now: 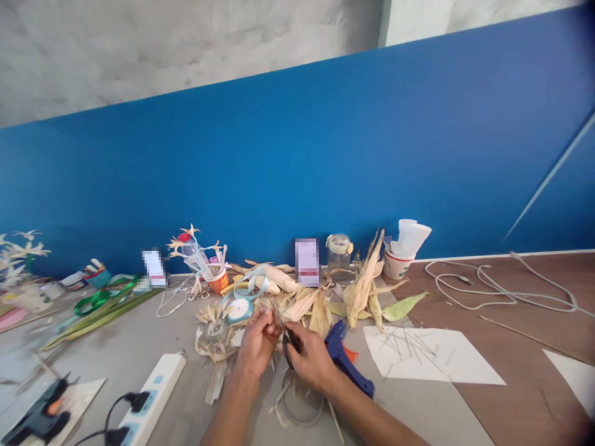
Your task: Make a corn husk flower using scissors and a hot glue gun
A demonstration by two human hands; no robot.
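My right hand (309, 356) is closed round the black handles of a pair of scissors (291, 351), whose blades point up and away from me. Close beside it, my left hand (259, 342) is pinched, thumb against fingers, near the scissor blades. Whatever sits in that pinch is too small and blurred to name. Dried corn husks (304, 306) lie just beyond both hands. A blue hot glue gun (348, 359) rests right of my right hand. Left of my left hand are a ribbon spool (239, 309) and husk scraps (214, 328).
A white power strip (155, 396) and a dark glue gun (39, 412) lie at the left front. Thin wires are scattered on white paper (446, 365) at right. Along the blue partition (279, 167) stand a paper cup (398, 266), a jar (339, 256) and a phone (307, 262).
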